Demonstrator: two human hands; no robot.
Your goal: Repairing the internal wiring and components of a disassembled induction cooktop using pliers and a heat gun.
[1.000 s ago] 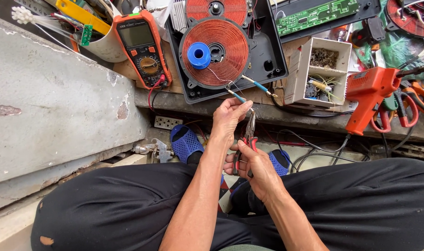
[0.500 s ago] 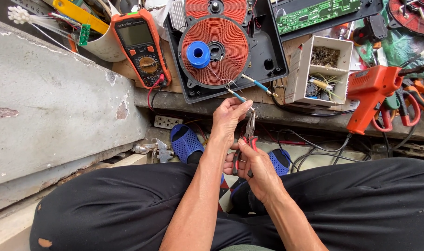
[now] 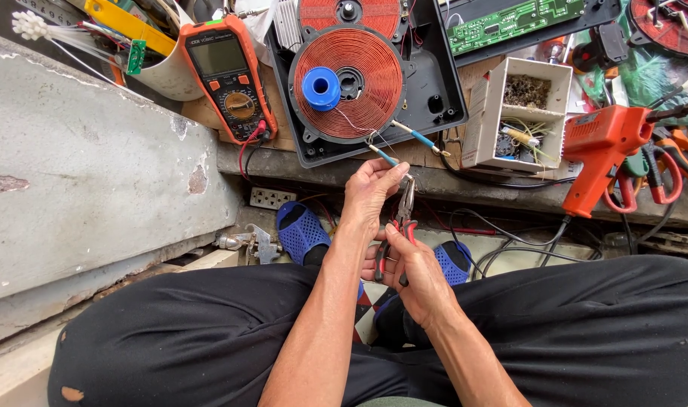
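My left hand (image 3: pixel 370 188) pinches the end of a blue-sleeved wire (image 3: pixel 382 156) that leads from the copper induction coil (image 3: pixel 349 71) in its black housing. My right hand (image 3: pixel 412 271) grips the red handles of needle-nose pliers (image 3: pixel 404 215), whose jaws point up at the wire end beside my left fingertips. A second blue-sleeved lead (image 3: pixel 419 138) lies loose to the right. A blue solder spool (image 3: pixel 321 88) sits on the coil.
An orange multimeter (image 3: pixel 227 75) lies left of the coil, and a white box of small parts (image 3: pixel 519 113) to the right. An orange glue gun (image 3: pixel 604 151) and a green circuit board (image 3: pixel 513 24) lie further right. A concrete slab (image 3: pixel 80 173) fills the left.
Both hands hold nearly the same pose; the pliers stay at the wire end with only slight shifts.
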